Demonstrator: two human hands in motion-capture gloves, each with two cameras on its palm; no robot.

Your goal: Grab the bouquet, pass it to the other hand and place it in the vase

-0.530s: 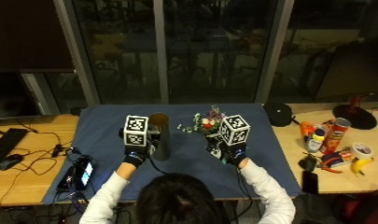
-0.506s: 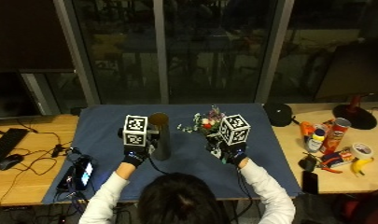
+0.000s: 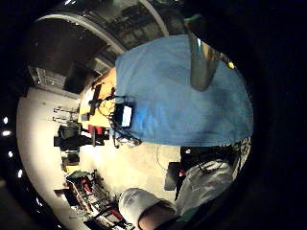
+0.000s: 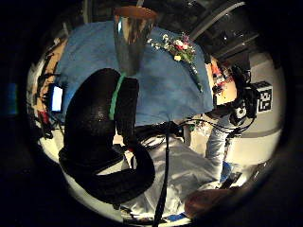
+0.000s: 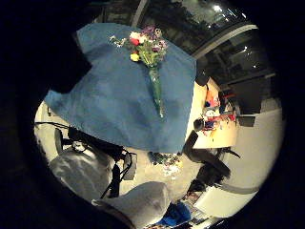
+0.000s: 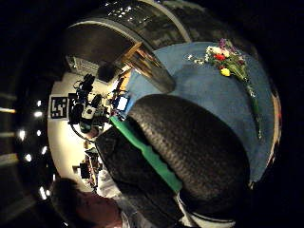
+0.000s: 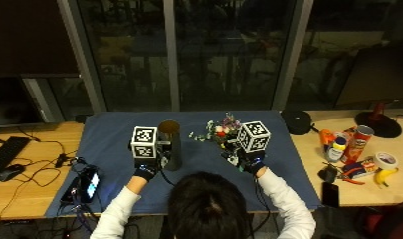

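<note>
A small bouquet [image 7: 221,132] with red, yellow and white blooms lies flat on the blue cloth [image 7: 115,134], stems toward the person. A tall dark metallic vase [image 7: 169,145] stands upright to its left. My left hand [image 7: 147,169] hovers just left of the vase, its fingers [image 4: 104,137] loosely curled and holding nothing. My right hand [image 7: 249,160] hovers over the stem end of the bouquet, and its fingers [image 6: 190,156] hold nothing. The palm views show the vase [image 4: 130,38] [image 6: 152,71] [image 3: 201,67] and the bouquet [image 5: 147,52] [image 6: 228,61] [image 4: 177,47] resting on the cloth.
A lit phone [image 7: 88,184] with cables lies at the cloth's left edge, beyond it a mouse [image 7: 9,172] and keyboard [image 7: 5,149]. On the right wooden table stand cans [image 7: 360,142], bottles, tape [image 7: 386,160] and a banana [image 7: 386,175]. A black round object [image 7: 296,122] sits at the cloth's far right corner.
</note>
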